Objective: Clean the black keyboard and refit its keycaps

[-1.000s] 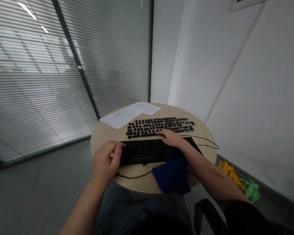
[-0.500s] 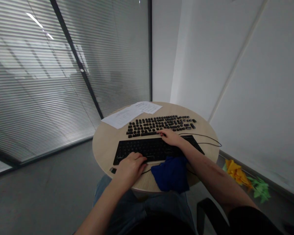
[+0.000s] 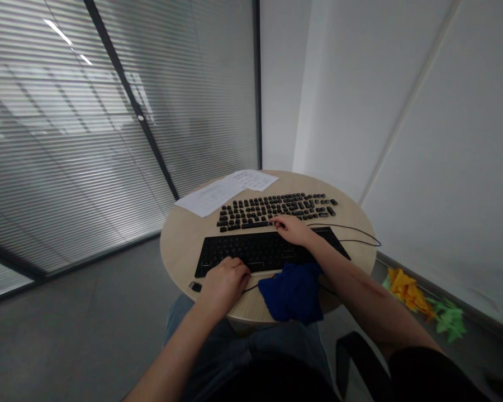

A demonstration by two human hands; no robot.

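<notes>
2 hands (image 3: 226,281) are at the keyboard (image 3: 257,249), the right (image 3: 292,230) nearest loose keycaps (image 3: 293,207).

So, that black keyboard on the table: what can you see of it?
The keyboard is a long, flat black slab, plastic by its look, lying flat on the round table, nearer the person than the loose keys. Its dark face shows faint outlines. The left hand is at its near edge, contact unclear; the right hand is over its far edge. A blue cloth hides part of its near edge.
</notes>
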